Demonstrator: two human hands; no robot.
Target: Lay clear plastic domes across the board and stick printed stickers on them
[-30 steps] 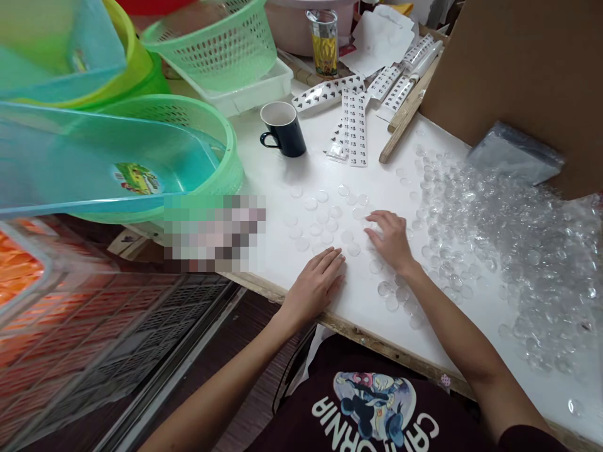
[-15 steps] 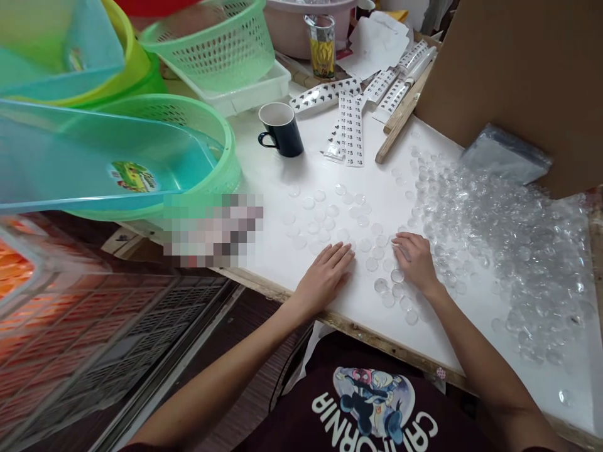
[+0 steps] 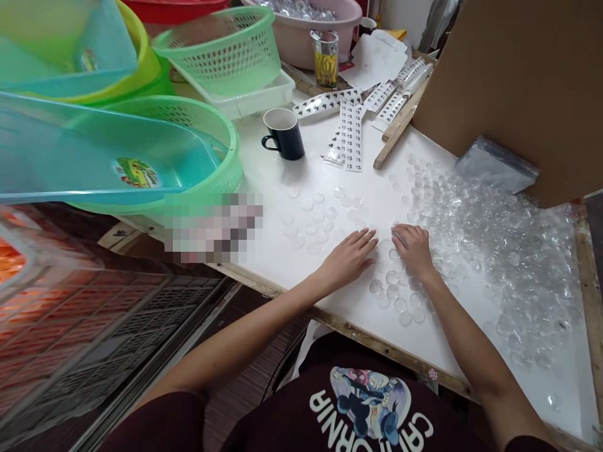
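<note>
Many small clear round discs (image 3: 392, 292) lie scattered on the white tabletop (image 3: 339, 326) in front of me. My left hand (image 3: 351, 254) rests palm down among them, its fingers stretched out to the right and covering some discs. A short gap away, my right hand (image 3: 413, 249) is bent, with a clear disc (image 3: 401, 239) showing between its thumb and fingers. To the right of that hand spreads a dense pile of clear discs (image 3: 513, 251). Loose discs (image 3: 318, 216) lie beyond my left hand.
A dark mug (image 3: 288, 139) stands behind the discs, near sticker strips (image 3: 351, 135) and wooden sticks (image 3: 396, 135). Green baskets (image 3: 230, 147) and blue tubs fill the left. A cardboard sheet (image 3: 513, 81) and plastic packet (image 3: 497, 164) are at the right. A wooden edge (image 3: 367, 336) borders the table.
My left hand has slid right across the table, closer to my right hand. Discs between and below the hands have shifted. The view has moved slightly.
</note>
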